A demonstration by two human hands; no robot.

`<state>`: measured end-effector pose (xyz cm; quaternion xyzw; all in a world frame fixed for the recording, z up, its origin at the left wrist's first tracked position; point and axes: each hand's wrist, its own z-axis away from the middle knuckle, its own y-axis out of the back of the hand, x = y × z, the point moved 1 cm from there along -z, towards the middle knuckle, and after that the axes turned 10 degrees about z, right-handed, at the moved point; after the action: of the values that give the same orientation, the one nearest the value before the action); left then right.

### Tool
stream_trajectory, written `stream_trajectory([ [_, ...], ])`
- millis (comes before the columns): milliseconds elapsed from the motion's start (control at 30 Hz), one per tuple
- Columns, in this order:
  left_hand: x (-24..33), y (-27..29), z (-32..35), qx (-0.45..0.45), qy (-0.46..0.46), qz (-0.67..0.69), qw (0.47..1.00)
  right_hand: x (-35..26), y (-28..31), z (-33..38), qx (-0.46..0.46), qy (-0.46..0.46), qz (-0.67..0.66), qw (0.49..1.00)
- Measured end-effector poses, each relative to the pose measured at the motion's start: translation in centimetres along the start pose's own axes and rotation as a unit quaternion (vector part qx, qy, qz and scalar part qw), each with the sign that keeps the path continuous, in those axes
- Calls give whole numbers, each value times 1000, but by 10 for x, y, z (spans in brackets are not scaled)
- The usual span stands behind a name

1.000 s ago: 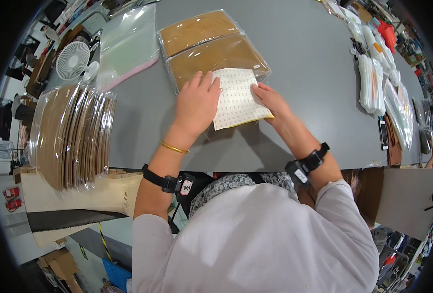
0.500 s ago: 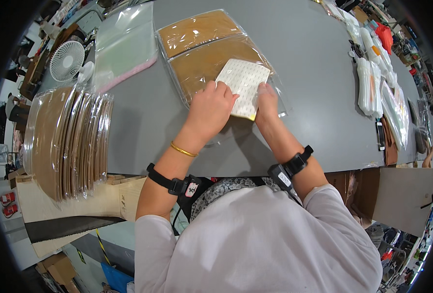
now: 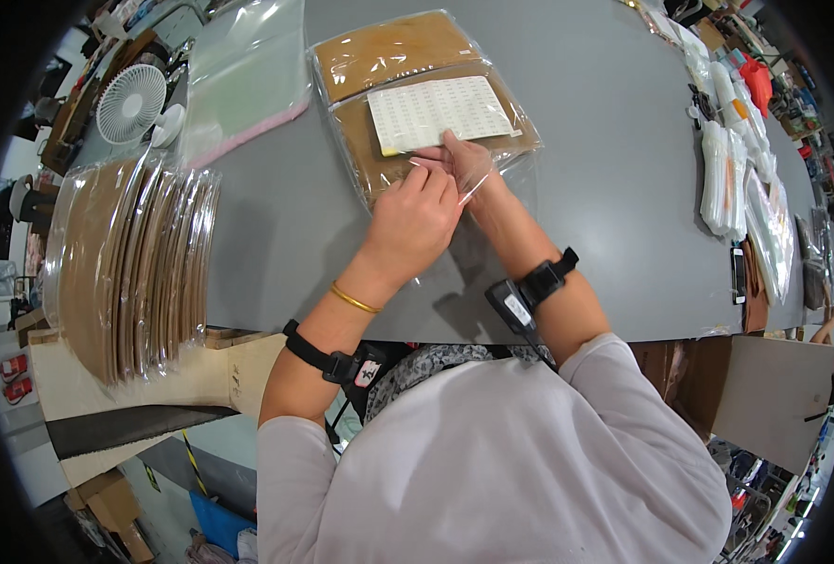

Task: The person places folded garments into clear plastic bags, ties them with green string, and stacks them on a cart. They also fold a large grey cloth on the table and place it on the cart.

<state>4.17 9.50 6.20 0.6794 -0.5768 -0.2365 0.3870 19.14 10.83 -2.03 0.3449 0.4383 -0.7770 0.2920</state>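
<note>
Your left hand (image 3: 419, 218) and right hand (image 3: 464, 162) now sit close together at the near edge of the clear bag (image 3: 436, 141) holding a brown board, fingers curled and pinching the bag's loose plastic flap. The white sticker sheet (image 3: 440, 113), which you held over the bag half a second ago, now lies flat on the bag just beyond your right fingertips, free of both hands. Well off to your left, the stack of bagged brown boards (image 3: 130, 258) stays put on the grey table (image 3: 614, 188).
</note>
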Motion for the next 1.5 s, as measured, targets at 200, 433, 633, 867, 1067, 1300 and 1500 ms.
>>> stream_trajectory([
  [200,-16,13,15,-70,34,120,990,-7,34,51,-106,9,262,959],
  [433,-84,-11,26,-127,33,47,990,20,21,141,-110,399,663,624],
  [633,-95,-34,50,-202,30,27,979,32,21,152,-208,350,613,677],
  [867,-98,-37,55,-208,37,48,976,39,11,148,-157,371,656,639],
  [1067,-96,-36,52,-188,24,42,981,36,68,166,-137,350,714,591],
  [1300,-100,-17,62,-199,29,109,974,-162,370,392,228,-175,897,335],
  [1500,-81,47,94,-176,55,86,979,-145,321,313,258,45,850,458],
])
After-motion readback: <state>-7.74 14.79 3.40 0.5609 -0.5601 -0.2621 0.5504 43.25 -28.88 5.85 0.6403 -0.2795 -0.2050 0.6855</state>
